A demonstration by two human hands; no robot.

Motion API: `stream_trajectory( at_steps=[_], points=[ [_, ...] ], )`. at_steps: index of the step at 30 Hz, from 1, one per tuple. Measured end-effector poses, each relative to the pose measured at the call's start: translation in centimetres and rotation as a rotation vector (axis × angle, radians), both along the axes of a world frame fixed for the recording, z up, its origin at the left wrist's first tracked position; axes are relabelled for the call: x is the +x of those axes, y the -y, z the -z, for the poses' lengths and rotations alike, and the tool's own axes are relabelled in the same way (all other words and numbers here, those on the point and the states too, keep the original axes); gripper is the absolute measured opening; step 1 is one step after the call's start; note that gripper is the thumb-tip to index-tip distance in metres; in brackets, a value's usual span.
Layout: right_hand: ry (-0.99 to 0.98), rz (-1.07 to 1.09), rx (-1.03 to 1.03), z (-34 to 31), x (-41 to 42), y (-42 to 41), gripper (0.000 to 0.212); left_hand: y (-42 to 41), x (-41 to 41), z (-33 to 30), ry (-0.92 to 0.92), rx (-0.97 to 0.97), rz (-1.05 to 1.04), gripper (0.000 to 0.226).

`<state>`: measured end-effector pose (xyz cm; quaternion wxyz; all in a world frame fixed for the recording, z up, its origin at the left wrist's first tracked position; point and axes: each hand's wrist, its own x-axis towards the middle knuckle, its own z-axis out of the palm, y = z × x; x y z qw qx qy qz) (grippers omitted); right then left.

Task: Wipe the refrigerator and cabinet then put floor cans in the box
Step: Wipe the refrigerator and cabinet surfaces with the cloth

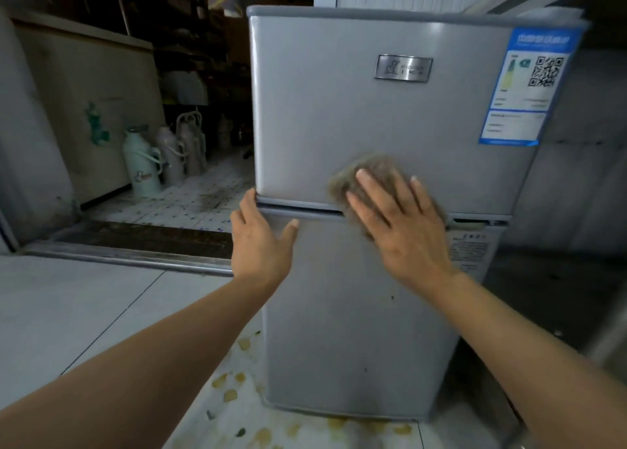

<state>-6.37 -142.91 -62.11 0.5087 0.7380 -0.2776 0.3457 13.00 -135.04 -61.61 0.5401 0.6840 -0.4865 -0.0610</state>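
Observation:
A small silver two-door refrigerator (pixel 356 116) stands upright in front of me, with a metal badge and a blue label on its upper door. My right hand (pixel 397 225) presses a grey-brown cloth (pixel 373 167) flat against the front, at the seam between the upper and lower doors. The cloth looks blurred. My left hand (pixel 261 241) rests on the left edge of the refrigerator at the same seam, fingers wrapped around the corner. No cans and no box are in view.
A doorway with a metal threshold (pixel 129 255) opens to the left. Beyond it stand several thermos flasks (pixel 142 163) on a tiled floor beside a beige chest cabinet (pixel 91 109). Yellowish stains mark the floor (pixel 230 391) at the refrigerator's foot.

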Motion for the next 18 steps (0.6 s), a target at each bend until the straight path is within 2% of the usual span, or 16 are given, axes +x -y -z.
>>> stream_trajectory(
  at_steps=[1, 3, 5, 8, 10, 12, 15, 18],
  points=[
    [0.087, -0.011, 0.009, -0.6, -0.4, 0.3, 0.064, 0.1, 0.2, 0.2, 0.01, -0.008, -0.002, 0.075],
    [0.134, -0.036, 0.032, 0.8, -0.9, 0.4, 0.065, 0.2, 0.6, 0.4, 0.032, -0.014, 0.005, 0.073],
    [0.083, -0.038, 0.068, 4.5, -1.5, -0.1, 0.065, 0.4, 0.9, 0.6, 0.049, -0.006, 0.006, 0.071],
    [-0.091, 0.017, 0.144, 9.2, -3.5, -0.8, 0.082, 0.7, 1.2, 0.9, 0.043, -0.014, 0.009, 0.068],
    [-0.164, 0.044, 0.149, 9.5, -4.5, -1.0, 0.087, 0.9, 1.3, 1.0, 0.037, -0.029, 0.006, 0.065],
    [-0.168, 0.054, 0.095, 7.8, -4.6, -1.0, 0.08, 1.1, 1.4, 1.1, 0.033, -0.049, 0.005, 0.063],
    [0.082, 0.041, 0.043, 3.0, -3.7, 0.0, 0.07, 1.0, 1.4, 1.2, 0.023, -0.056, 0.008, 0.062],
    [0.273, 0.015, 0.128, 1.7, -2.9, 0.3, 0.066, 0.9, 1.4, 1.3, 0.025, -0.054, 0.008, 0.063]
  ],
)
